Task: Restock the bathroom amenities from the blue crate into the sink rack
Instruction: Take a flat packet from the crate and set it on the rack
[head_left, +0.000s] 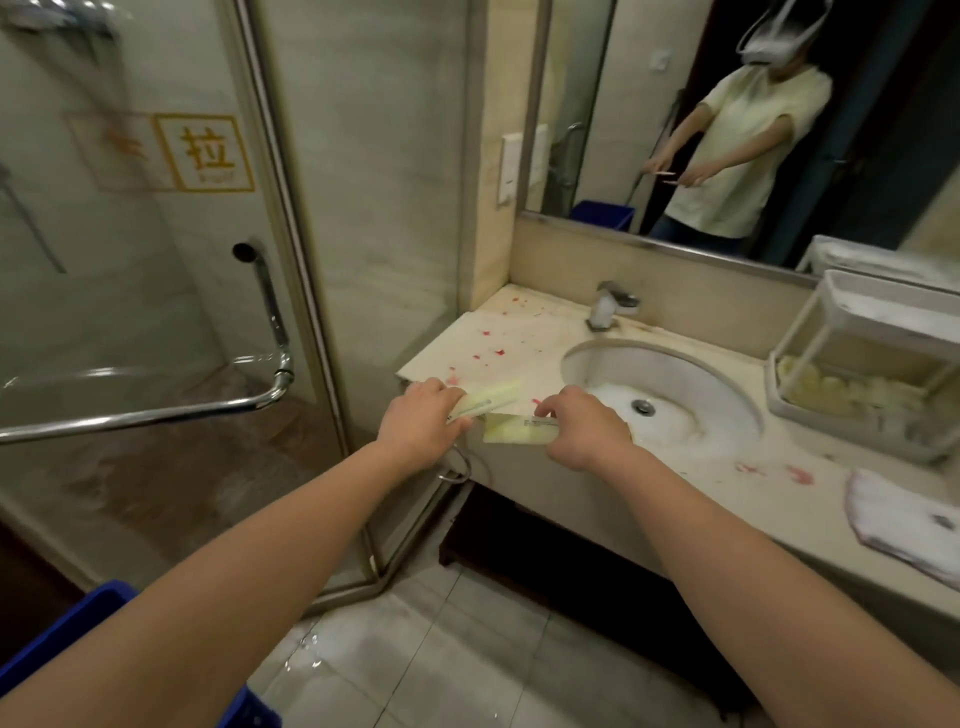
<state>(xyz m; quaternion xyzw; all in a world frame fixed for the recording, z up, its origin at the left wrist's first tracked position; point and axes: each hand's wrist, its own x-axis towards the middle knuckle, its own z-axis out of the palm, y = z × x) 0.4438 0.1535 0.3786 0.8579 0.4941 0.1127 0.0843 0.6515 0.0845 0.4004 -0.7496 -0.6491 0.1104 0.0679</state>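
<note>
l hand (421, 415) is curled round one long pale yellow soft packet (493, 397), just left of the white round sink bowl (675, 374). r hand (582, 426) pinches a 2nd pale yellow packet (514, 434) w/ small print on it, right at the bowl's near-left edge. the 2 packets are close, tips almost meeting; can't tell if they touch. both arms reach out over the floor toward the bowl.

the white plastic two-level sink rack (831, 421) sits right of the bowl on the beige stone counter (519, 338). more pale yellow packets (841, 389) lie in its low tray.

the blue plastic crate (62, 634) is far left of the bowl & nearer the camera, down by the floor, under the l arm.

silver tap (608, 306) stands behind the bowl. a white folded cloth (904, 525) lies near-right of the bowl. red spots dot the counter left & right of it.
</note>
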